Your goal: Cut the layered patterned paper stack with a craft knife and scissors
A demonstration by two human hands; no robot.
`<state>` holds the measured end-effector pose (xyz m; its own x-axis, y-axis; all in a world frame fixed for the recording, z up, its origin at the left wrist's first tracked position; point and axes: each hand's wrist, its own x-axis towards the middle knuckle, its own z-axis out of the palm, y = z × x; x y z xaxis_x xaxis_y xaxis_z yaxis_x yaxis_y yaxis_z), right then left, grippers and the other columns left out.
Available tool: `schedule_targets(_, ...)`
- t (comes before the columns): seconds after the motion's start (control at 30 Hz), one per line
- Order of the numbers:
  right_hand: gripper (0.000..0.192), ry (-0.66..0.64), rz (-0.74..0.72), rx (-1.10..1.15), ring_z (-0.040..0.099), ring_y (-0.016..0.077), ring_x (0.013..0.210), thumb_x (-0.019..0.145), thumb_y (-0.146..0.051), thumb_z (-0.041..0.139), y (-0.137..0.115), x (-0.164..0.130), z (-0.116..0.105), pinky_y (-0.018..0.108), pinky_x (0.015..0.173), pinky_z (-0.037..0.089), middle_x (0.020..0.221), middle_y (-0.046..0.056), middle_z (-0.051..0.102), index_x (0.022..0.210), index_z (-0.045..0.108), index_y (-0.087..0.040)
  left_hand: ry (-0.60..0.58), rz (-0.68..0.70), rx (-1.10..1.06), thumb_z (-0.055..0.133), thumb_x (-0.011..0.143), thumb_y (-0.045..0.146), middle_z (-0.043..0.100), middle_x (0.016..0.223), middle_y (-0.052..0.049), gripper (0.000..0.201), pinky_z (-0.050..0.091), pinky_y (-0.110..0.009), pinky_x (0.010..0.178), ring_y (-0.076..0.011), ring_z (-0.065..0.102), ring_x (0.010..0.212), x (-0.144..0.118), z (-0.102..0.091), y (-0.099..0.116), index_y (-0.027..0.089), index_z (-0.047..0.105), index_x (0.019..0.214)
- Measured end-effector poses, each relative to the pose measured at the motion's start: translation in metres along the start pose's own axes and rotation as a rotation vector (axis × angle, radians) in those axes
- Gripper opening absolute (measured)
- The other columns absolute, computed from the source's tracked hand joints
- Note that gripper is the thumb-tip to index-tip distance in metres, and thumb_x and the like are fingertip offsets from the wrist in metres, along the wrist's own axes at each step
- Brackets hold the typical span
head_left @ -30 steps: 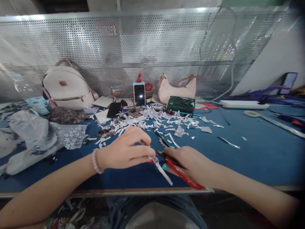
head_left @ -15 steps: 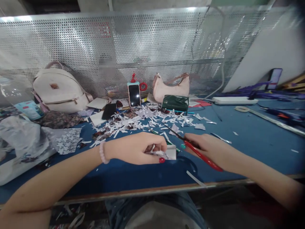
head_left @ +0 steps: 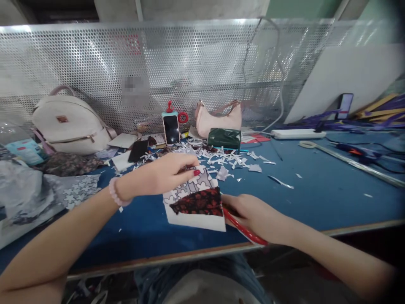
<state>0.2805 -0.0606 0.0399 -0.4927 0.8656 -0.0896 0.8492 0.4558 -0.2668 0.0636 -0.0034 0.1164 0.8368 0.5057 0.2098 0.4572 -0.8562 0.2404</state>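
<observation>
- Left forearm (head_left: 74, 232) slants up and inward, its wrist (head_left: 127, 188) nearly straight.
- I see the left hand (head_left: 155, 174) back upward, fingers curled in a pinch, red-nailed thumb (head_left: 187, 176) stretched out to the right.
- Right forearm (head_left: 332, 249) slants in from the other side.
- Right hand (head_left: 261, 215) is closed in a grip, lower and nearer the body; the hands stay apart.

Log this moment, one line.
left hand: holds black, red, grey patterned piece | right hand: holds red-handled scissors | white scraps on blue tabletop
</observation>
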Motion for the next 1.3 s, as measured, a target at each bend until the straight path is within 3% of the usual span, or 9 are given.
schedule_targets(0.2, 0.022, 0.043, 0.028, -0.04, 0.059, 0.0209, 0.061, 0.087, -0.024, 0.038, 0.0, 0.006, 0.001, 0.027, 0.052, 0.031, 0.069, 0.01, 0.065, 0.084, 0.058, -0.015, -0.046, -0.013, 0.073, 0.036, 0.092, 0.021, 0.051, 0.072, 0.0, 0.021, 0.033, -0.025, 0.06, -0.0131, 0.044, 0.064, -0.006, 0.017, 0.006, 0.017, 0.044, 0.073)
schedule_targets(0.33, 0.031, 0.076, -0.018, 0.448, 0.055, 0.0164, 0.061, 0.085, -0.047, 0.043, 0.015, -0.002, 0.004, 0.025, 0.053, 0.039, 0.071, 0.004, 0.062, 0.078, 0.055, -0.018, -0.06, -0.004, 0.093, 0.036, 0.092, 0.023, 0.05, 0.069, 0.001, 0.022, 0.032, -0.025, 0.058, -0.0124, 0.043, 0.06, -0.006, 0.017, 0.01, 0.017, 0.043, 0.072)
schedule_targets(0.4, 0.04, 0.181, 0.019, 0.731, 0.049, 0.0136, 0.055, 0.079, -0.058, 0.046, 0.017, -0.008, 0.009, 0.024, 0.05, 0.039, 0.069, 0.002, 0.058, 0.078, 0.053, -0.018, -0.058, 0.008, 0.107, 0.037, 0.092, 0.024, 0.05, 0.068, 0.001, 0.024, 0.031, -0.025, 0.056, -0.012, 0.043, 0.058, -0.006, 0.017, 0.011, 0.017, 0.042, 0.07)
schedule_targets(0.5, 0.041, 0.258, 0.047, 0.903, 0.044, 0.012, 0.053, 0.066, -0.057, 0.061, 0.007, -0.016, 0.018, 0.023, 0.047, 0.038, 0.062, -0.001, 0.051, 0.077, 0.053, -0.018, -0.058, 0.034, 0.144, 0.039, 0.091, 0.025, 0.047, 0.063, 0.002, 0.027, 0.028, -0.026, 0.053, -0.0116, 0.041, 0.056, -0.006, 0.019, 0.015, 0.018, 0.039, 0.065)
schedule_targets(0.63, 0.028, 0.4, 0.15, 0.956, 0.039, 0.0103, 0.05, 0.066, -0.042, 0.063, -0.011, -0.01, 0.028, 0.022, 0.046, 0.036, 0.057, -0.004, 0.045, 0.074, 0.049, -0.02, -0.075, 0.053, 0.216, 0.04, 0.091, 0.023, 0.046, 0.061, 0.003, 0.027, 0.026, -0.026, 0.051, -0.0114, 0.04, 0.053, -0.009, 0.021, 0.022, 0.018, 0.039, 0.064)
schedule_targets(0.77, 0.032, 0.572, 0.151, 1.019, 0.039, 0.0101, 0.051, 0.061, -0.042, 0.065, -0.014, 0.009, 0.031, 0.023, 0.046, 0.037, 0.058, -0.005, 0.043, 0.072, 0.045, -0.02, -0.068, 0.086, 0.288, 0.04, 0.092, 0.023, 0.049, 0.063, 0.002, 0.024, 0.027, -0.026, 0.05, -0.0116, 0.042, 0.052, -0.013, 0.019, 0.023, 0.018, 0.044, 0.069)
schedule_targets(1.0, 0.036, 0.644, 0.089, 0.978, 0.038, 0.0101, 0.051, 0.065, -0.046, 0.067, -0.012, 0.019, 0.026, 0.022, 0.047, 0.036, 0.057, -0.006, 0.041, 0.08, 0.047, -0.021, -0.028, 0.143, 0.324, 0.039, 0.094, 0.025, 0.054, 0.07, 0.002, 0.021, 0.03, -0.025, 0.051, -0.0118, 0.048, 0.057, -0.018, 0.014, 0.013, 0.018, 0.048, 0.076)
schedule_targets(1.07, 0.036, 0.598, 0.074, 0.952, 0.039, 0.0101, 0.051, 0.064, -0.047, 0.067, -0.015, 0.018, 0.024, 0.022, 0.047, 0.037, 0.057, -0.006, 0.041, 0.079, 0.048, -0.02, -0.032, 0.137, 0.341, 0.039, 0.094, 0.025, 0.054, 0.071, 0.002, 0.021, 0.03, -0.026, 0.052, -0.0124, 0.049, 0.057, -0.018, 0.014, 0.012, 0.018, 0.048, 0.077)
schedule_targets(1.3, 0.034, 0.543, 0.074, 0.946, 0.038, 0.0098, 0.049, 0.067, -0.048, 0.061, -0.025, 0.021, 0.028, 0.022, 0.046, 0.036, 0.055, -0.005, 0.042, 0.065, 0.041, -0.021, -0.006, -0.051, 0.27, 0.04, 0.092, 0.028, 0.054, 0.07, 0.0, 0.024, 0.03, -0.026, 0.052, -0.0138, 0.048, 0.058, -0.013, 0.021, 0.018, 0.017, 0.046, 0.071)
